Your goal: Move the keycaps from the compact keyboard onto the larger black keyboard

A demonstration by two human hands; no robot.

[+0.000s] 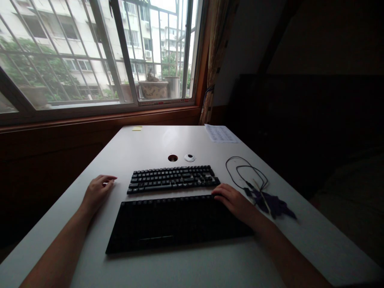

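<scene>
A black keyboard (177, 222) lies nearest me on the desk, a row of keycaps along its far edge and the rest of its face dark and without visible caps. Just beyond it, black loose keycaps (168, 178) are laid out in keyboard-like rows, white desk showing through gaps at the right. My right hand (229, 198) reaches over the keyboard's far right corner, its fingertips pressed together on a keycap there; the fingers partly hide it. To the left of both, my left hand (97, 192) rests on the desk, fingers loosely bent and apart, holding nothing.
At the right lie a coiled black cable (240, 170) and a dark purple cloth (277, 206). A printed sheet (222, 133) and yellow sticky notes (137, 128) are at the far edge. A round desk hole (173, 158) sits beside its white cover (189, 158).
</scene>
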